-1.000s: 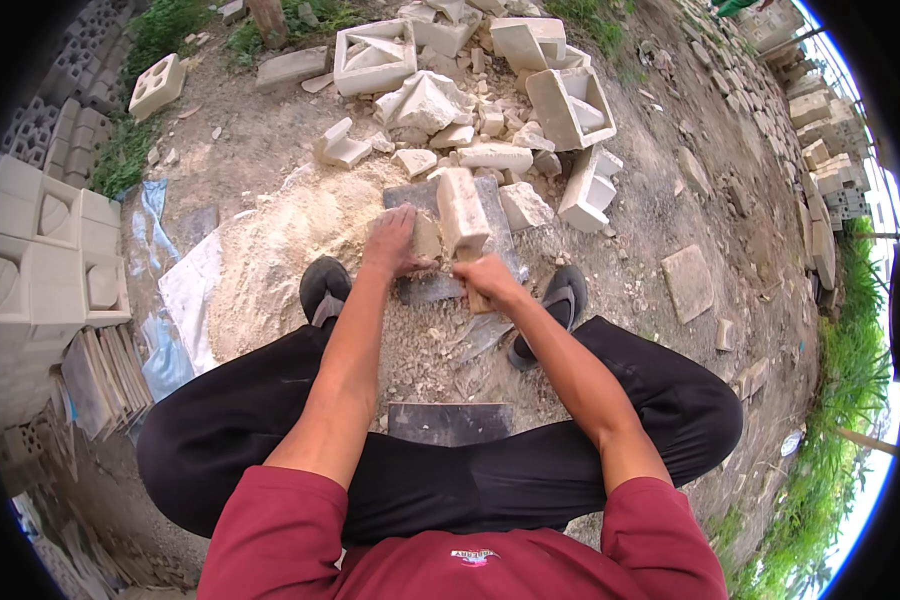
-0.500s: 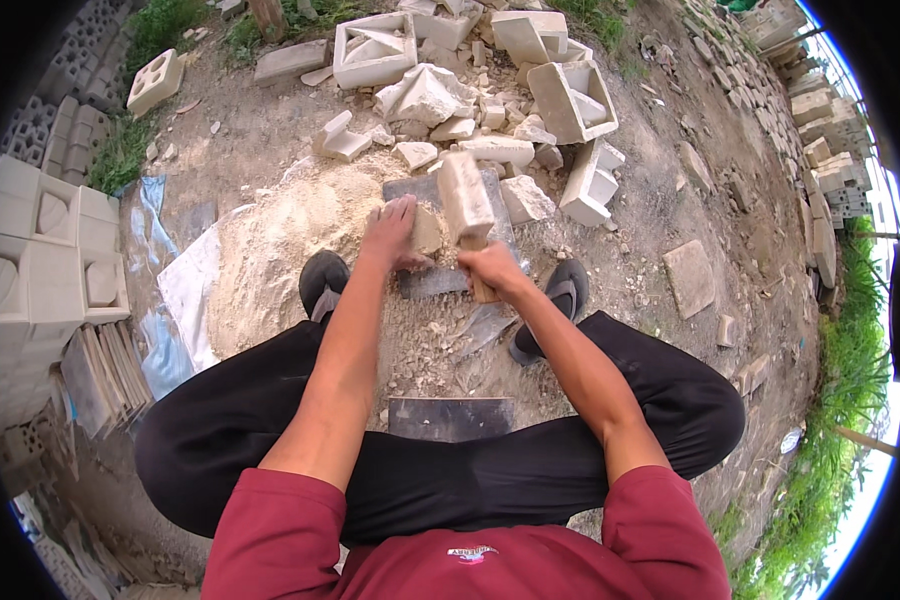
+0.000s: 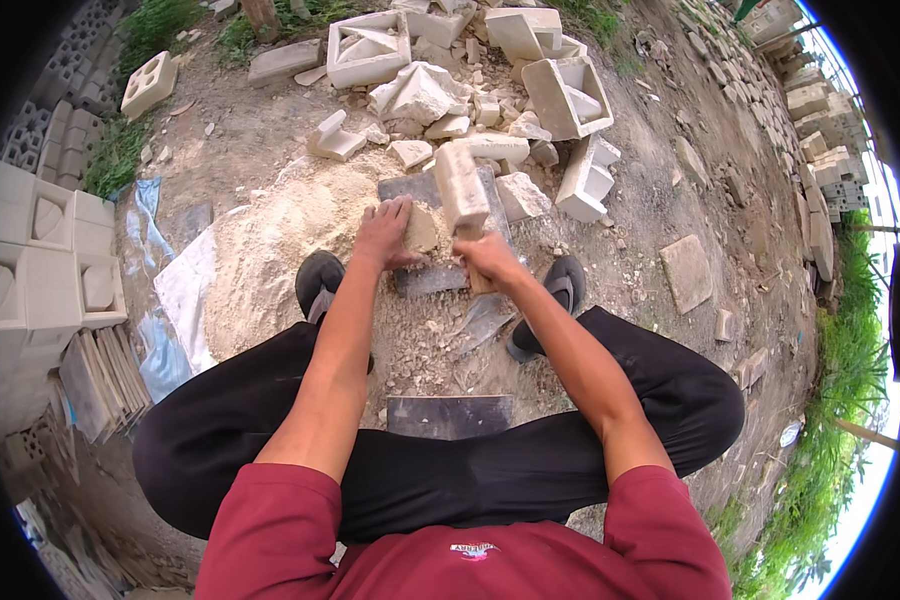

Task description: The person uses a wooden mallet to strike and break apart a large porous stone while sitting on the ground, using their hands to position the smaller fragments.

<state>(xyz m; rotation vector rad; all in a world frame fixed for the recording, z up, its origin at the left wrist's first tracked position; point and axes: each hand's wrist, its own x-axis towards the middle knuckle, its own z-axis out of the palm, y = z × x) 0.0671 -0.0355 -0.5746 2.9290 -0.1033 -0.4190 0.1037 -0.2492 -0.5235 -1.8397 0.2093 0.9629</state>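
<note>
My right hand (image 3: 488, 259) is closed round the short handle of a mallet (image 3: 460, 186) with a blocky, pale, dusty head. The head is raised over a dark flat slab (image 3: 432, 283) on the ground between my feet. On that slab lies a pale chunk of broken block (image 3: 423, 230). My left hand (image 3: 383, 234) grips the chunk from its left side, fingers along its far edge and thumb at its near edge. Crumbs and dust lie about the chunk. The mallet hides part of the slab.
Left of the slab spreads a heap of pale crushed powder (image 3: 270, 260) on a white sheet (image 3: 188, 292). Beyond it are broken hollow blocks (image 3: 567, 98) and rubble. Stacked blocks (image 3: 50, 265) stand at the left, and a dark board (image 3: 450, 416) lies near my legs.
The mallet and both hands keep almost the same place against the slab. The whole view has shifted slightly.
</note>
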